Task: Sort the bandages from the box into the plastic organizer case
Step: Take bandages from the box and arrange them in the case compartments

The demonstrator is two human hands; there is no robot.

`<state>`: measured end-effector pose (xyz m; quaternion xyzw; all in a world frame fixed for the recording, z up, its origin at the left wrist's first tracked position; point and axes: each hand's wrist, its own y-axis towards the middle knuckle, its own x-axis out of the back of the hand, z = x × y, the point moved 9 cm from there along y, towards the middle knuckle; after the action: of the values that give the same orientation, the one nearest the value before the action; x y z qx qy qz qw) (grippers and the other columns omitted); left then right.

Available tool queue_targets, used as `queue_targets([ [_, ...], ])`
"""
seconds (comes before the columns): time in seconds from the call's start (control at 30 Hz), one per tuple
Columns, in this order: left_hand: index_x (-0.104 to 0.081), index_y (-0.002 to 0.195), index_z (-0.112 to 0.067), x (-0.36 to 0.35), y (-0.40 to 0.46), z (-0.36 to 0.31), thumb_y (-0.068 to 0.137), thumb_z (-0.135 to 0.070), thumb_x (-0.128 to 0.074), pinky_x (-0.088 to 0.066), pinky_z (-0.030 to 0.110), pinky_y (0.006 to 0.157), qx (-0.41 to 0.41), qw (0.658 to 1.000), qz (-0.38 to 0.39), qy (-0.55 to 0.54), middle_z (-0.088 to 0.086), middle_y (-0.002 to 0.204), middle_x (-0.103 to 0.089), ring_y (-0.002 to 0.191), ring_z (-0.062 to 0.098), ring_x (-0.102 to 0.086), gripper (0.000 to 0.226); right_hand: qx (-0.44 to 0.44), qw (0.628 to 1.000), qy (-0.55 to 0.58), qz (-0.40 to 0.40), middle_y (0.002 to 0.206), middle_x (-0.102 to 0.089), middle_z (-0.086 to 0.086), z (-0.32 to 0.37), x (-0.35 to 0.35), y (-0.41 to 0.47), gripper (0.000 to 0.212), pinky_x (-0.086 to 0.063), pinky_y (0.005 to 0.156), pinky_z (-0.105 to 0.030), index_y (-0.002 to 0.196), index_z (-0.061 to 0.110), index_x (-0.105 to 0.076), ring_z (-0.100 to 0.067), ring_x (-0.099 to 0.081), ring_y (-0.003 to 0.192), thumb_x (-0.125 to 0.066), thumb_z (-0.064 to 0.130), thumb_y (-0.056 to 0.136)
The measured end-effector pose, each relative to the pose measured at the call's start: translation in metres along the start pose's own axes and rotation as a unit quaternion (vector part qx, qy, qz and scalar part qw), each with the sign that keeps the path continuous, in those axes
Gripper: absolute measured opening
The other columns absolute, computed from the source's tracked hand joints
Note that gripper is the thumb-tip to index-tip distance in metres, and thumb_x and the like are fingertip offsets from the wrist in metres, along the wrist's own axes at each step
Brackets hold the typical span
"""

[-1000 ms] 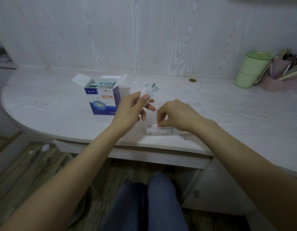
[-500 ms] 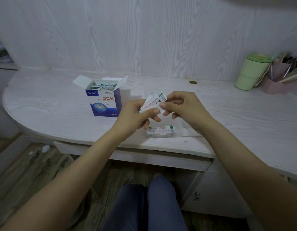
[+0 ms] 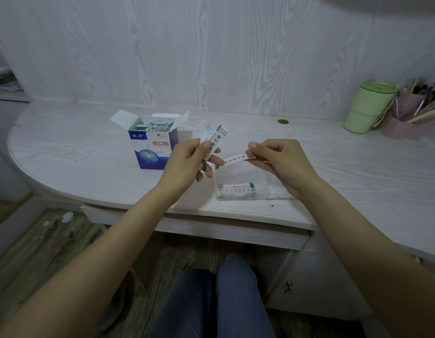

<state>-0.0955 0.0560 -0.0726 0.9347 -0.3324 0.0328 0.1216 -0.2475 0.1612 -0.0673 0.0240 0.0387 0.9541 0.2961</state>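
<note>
Standing open-flapped on the desk [image 3: 65, 152] left of the organizer case [image 3: 240, 181], the box [image 3: 151, 150] keeps its bandages reachable. Above the case, left hand [image 3: 187, 164] fingers grip a spare stack [image 3: 214, 142], feeding the right hand [image 3: 277, 162], whose fingers pinch one white printed bandage [image 3: 234, 159] for placing.

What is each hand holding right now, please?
Left hand: closed on a small stack of bandages.
Right hand: pinching one bandage.
</note>
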Motion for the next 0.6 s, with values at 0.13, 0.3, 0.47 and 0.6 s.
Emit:
queue_targets([
  [0.13,-0.063,0.09,-0.015,0.0,0.001,0.001,0.101,-0.022,-0.042,-0.042,0.017,0.044,0.007,1.0,0.001,0.005,-0.001,0.077,-0.072,0.05,0.007,-0.058,0.025,0.004,0.996,-0.086,-0.011,0.086,-0.069,-0.013,-0.007,0.003,-0.001,0.011,-0.055,0.072,-0.019,0.083,0.005,-0.069,-0.017,-0.069,0.08,-0.072,-0.003,0.077],
  [0.3,-0.063,0.088,-0.018,0.0,0.0,0.002,0.101,-0.023,-0.042,-0.042,0.019,0.045,0.008,1.0,-0.007,0.01,-0.004,0.075,-0.072,0.05,0.007,-0.057,0.025,-0.001,0.986,-0.167,-0.011,0.076,-0.07,-0.008,-0.014,0.005,0.0,0.016,-0.056,0.073,-0.022,0.079,0.013,-0.071,-0.019,-0.069,0.077,-0.072,-0.003,0.077],
  [0.47,-0.063,0.09,-0.016,0.002,0.001,0.004,0.101,-0.024,-0.042,-0.043,0.019,0.045,0.008,1.0,-0.01,0.016,-0.002,0.077,-0.073,0.05,0.008,-0.058,0.025,-0.003,0.97,-0.241,0.021,0.074,-0.071,-0.007,-0.017,-0.003,-0.001,0.012,-0.056,0.075,-0.023,0.077,0.013,-0.073,-0.018,-0.069,0.076,-0.073,0.001,0.077],
  [0.6,-0.063,0.09,-0.017,0.002,0.002,0.004,0.101,-0.025,-0.042,-0.044,0.019,0.046,0.011,1.0,-0.014,0.024,-0.005,0.075,-0.072,0.05,0.007,-0.059,0.025,0.015,0.929,-0.366,0.05,0.072,-0.068,0.002,-0.014,-0.012,0.0,0.01,-0.048,0.066,-0.012,0.079,0.014,-0.073,-0.008,-0.062,0.07,-0.073,0.004,0.077],
])
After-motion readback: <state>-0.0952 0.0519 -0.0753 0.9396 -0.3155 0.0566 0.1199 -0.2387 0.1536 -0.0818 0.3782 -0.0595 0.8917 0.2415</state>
